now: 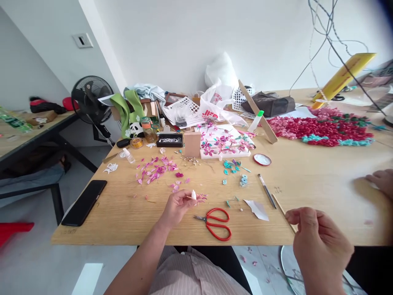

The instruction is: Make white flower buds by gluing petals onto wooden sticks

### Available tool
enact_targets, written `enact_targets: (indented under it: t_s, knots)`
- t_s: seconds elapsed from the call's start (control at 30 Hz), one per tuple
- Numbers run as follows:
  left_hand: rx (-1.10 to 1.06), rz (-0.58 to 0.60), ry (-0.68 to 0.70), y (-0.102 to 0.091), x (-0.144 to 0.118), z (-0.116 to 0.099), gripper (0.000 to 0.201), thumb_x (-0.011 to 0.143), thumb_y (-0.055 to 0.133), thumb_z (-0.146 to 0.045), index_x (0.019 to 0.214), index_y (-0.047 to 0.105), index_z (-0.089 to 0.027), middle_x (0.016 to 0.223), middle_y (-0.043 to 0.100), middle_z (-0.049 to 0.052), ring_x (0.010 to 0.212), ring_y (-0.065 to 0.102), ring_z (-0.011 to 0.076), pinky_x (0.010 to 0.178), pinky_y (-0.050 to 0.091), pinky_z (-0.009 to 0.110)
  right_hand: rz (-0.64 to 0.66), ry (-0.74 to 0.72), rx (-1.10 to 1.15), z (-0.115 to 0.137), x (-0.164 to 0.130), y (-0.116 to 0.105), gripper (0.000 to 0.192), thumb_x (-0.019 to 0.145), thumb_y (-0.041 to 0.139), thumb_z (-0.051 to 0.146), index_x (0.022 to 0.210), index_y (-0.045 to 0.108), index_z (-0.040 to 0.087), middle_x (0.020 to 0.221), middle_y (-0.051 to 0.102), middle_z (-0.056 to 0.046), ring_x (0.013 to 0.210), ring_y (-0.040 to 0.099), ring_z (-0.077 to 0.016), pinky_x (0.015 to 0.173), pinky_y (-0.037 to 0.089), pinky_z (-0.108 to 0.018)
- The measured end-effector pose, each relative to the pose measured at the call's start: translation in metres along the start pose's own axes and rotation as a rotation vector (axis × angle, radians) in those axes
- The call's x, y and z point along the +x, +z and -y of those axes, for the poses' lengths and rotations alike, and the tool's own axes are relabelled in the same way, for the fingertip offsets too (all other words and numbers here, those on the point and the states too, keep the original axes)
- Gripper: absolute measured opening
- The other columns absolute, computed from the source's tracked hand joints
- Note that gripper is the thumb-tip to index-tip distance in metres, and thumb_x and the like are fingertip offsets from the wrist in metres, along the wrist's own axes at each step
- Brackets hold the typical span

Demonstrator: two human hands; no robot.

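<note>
My left hand (176, 207) is closed above the table, its fingers pinching a small pink flower (202, 198) with a white, bobbin-like piece (193, 196) beside it. At the right front, my right hand (319, 239) is raised with thumb and fingers pressed together; whatever they hold, if anything, is too small to make out. Behind its fingertips a thin wooden stick (281, 208) lies on the table. Between the hands lie red-handled scissors (216, 223), a torn piece of white paper (257, 209) and a small teal-tipped sprig (232, 200).
Loose pink petals (156, 169) and teal pieces (231, 165) are scattered mid-table. A black phone (84, 203) lies at the left edge, a pen (267, 191) at right. Behind stand a foam block (225, 153) with flowers and red flower bunches (325, 127). Another person's hand (380, 180) rests far right.
</note>
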State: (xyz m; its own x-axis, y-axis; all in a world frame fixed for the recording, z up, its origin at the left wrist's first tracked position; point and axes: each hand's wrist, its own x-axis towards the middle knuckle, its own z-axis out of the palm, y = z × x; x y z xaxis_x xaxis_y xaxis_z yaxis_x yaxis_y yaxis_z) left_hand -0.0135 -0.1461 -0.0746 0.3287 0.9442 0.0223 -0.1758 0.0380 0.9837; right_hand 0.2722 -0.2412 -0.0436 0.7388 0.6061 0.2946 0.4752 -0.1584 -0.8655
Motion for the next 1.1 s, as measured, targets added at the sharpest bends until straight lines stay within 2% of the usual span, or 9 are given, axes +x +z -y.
enact_targets:
  t_s: [0.1,0.2,0.3,0.43,0.53,0.67,0.8,1.0,1.1]
  knots:
    - [0.047,-0.034,0.055,0.004,0.012,0.003,0.03,0.075,0.075,-0.042,0.085,0.073,-0.014,0.085,0.074,0.008,0.08,0.067,0.019,0.074,0.053,0.028,0.058,-0.055,-0.012,0.018,0.018,0.018,0.035,0.084,0.056,0.054,0.077,0.061,0.021,0.071,0.063,-0.003,0.069,0.059,-0.0191,0.066,0.045,-0.03]
    - [0.105,-0.096,0.135,0.005,0.028,0.007,0.028,0.078,0.072,-0.04,0.087,0.073,-0.014,0.085,0.073,0.008,0.081,0.066,0.0183,0.077,0.053,0.028,0.303,-0.269,-0.296,0.033,0.047,0.053,0.044,0.09,0.042,0.057,0.094,0.063,0.018,0.074,0.065,-0.005,0.068,0.06,-0.0185,0.061,0.044,-0.028]
    - [0.196,-0.179,0.223,0.002,0.036,0.014,0.024,0.083,0.067,-0.036,0.089,0.073,-0.014,0.084,0.071,0.007,0.081,0.065,0.0174,0.077,0.052,0.027,0.497,-0.378,-0.468,0.042,0.075,0.1,0.038,0.091,0.044,0.05,0.096,0.067,0.02,0.065,0.063,-0.002,0.061,0.059,-0.0174,0.057,0.04,-0.026]
    - [0.314,-0.229,0.294,-0.004,0.033,0.02,0.02,0.086,0.062,-0.03,0.092,0.072,-0.014,0.086,0.071,0.008,0.08,0.065,0.0165,0.074,0.051,0.025,0.623,-0.461,-0.728,0.046,0.096,0.157,0.023,0.093,0.048,0.031,0.094,0.068,0.02,0.087,0.07,-0.008,0.085,0.065,-0.0205,0.072,0.043,-0.029]
    - [0.364,-0.252,0.314,-0.004,0.028,0.021,0.018,0.087,0.061,-0.028,0.092,0.071,-0.014,0.085,0.071,0.007,0.078,0.064,0.0159,0.072,0.051,0.025,0.666,-0.437,-0.918,0.045,0.102,0.185,0.025,0.096,0.05,0.035,0.098,0.065,0.016,0.091,0.068,-0.007,0.086,0.064,-0.0186,0.08,0.047,-0.035]
    - [0.421,-0.247,0.338,-0.001,0.026,0.02,0.014,0.087,0.061,-0.024,0.089,0.07,-0.015,0.08,0.07,0.006,0.073,0.062,0.0149,0.071,0.049,0.025,0.66,-0.386,-1.075,0.042,0.105,0.203,0.034,0.095,0.051,0.044,0.105,0.063,0.014,0.097,0.066,-0.005,0.088,0.064,-0.0174,0.083,0.051,-0.04]
    - [0.459,-0.217,0.365,0.003,0.025,0.019,0.01,0.085,0.062,-0.022,0.087,0.069,-0.014,0.08,0.07,0.006,0.073,0.061,0.0154,0.071,0.048,0.026,0.648,-0.375,-1.109,0.037,0.108,0.211,0.036,0.095,0.051,0.046,0.106,0.062,0.014,0.098,0.066,-0.006,0.088,0.064,-0.0175,0.082,0.052,-0.039]
    - [0.46,-0.191,0.359,0.006,0.023,0.02,0.009,0.084,0.065,-0.022,0.087,0.069,-0.014,0.077,0.069,0.007,0.071,0.06,0.0159,0.069,0.047,0.026,0.658,-0.39,-0.984,0.03,0.11,0.214,0.037,0.096,0.049,0.047,0.11,0.062,0.015,0.096,0.066,-0.006,0.085,0.063,-0.017,0.081,0.051,-0.038]
    - [0.462,-0.194,0.359,0.005,0.023,0.021,0.008,0.083,0.066,-0.021,0.087,0.069,-0.015,0.077,0.069,0.006,0.071,0.059,0.016,0.069,0.046,0.026,0.639,-0.383,-0.867,0.029,0.108,0.21,0.037,0.095,0.046,0.044,0.109,0.065,0.016,0.087,0.068,-0.008,0.08,0.064,-0.0198,0.076,0.047,-0.036]
